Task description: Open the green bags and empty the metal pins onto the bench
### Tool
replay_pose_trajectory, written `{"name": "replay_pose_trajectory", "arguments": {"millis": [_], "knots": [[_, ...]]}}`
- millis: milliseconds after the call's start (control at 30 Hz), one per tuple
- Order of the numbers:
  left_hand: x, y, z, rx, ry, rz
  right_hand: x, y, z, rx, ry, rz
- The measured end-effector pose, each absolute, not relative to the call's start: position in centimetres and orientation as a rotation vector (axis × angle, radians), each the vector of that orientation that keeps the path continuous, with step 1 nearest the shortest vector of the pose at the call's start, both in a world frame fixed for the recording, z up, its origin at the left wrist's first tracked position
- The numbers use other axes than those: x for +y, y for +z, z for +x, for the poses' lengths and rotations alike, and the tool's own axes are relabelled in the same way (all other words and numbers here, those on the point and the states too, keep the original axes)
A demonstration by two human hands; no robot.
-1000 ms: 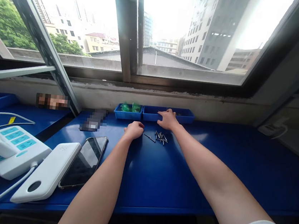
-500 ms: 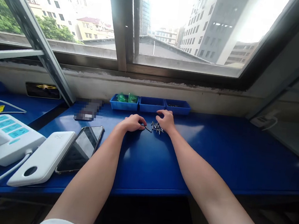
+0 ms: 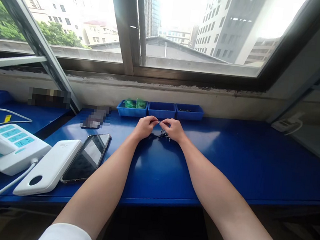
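Note:
My left hand [image 3: 145,128] and my right hand [image 3: 174,129] meet fingertip to fingertip over the blue table [image 3: 165,174]. Both are closed in a pinch, with a small, slim, screw-like metal piece [image 3: 159,122] between them. Its exact kind is too small to make out. Just below the fingers lies a loose pile of similar thin metal pieces [image 3: 164,134], partly covered by my right hand. Behind the hands stand three blue bins in a row: the left bin [image 3: 132,112] holds green plastic bags, the middle bin [image 3: 161,112] is beyond my fingertips, and the right bin [image 3: 190,113] holds small dark pieces.
To the left lie a dark phone [image 3: 88,158], a white power bank [image 3: 47,167] and a white power strip [image 3: 15,146] with cables. A blurred dark item [image 3: 95,117] rests farther back. A metal shelf post [image 3: 56,69] rises at the left, before the window.
My left hand has lifted the metal piece it held up from the table. My right hand has moved left and closed, bringing its fingertips to that piece. The view has shifted slightly.

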State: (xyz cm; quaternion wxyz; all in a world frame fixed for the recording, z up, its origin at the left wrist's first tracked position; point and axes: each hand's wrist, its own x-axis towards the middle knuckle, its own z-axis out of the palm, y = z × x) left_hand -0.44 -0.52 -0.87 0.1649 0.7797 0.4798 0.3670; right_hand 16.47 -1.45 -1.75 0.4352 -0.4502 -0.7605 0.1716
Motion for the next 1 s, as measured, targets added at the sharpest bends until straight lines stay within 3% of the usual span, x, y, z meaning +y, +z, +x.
{"name": "replay_pose_trajectory", "arguments": {"millis": [600,1000], "knots": [[-0.2,-1.8,0.9,1.388,1.307,2.217,-0.6,-2.6,16.4,-1.676,0.425,-1.195],[0.2,-2.1,1.0,1.405,1.311,2.342,-0.8,-2.2,16.9,-1.458,0.856,-0.985]]}}
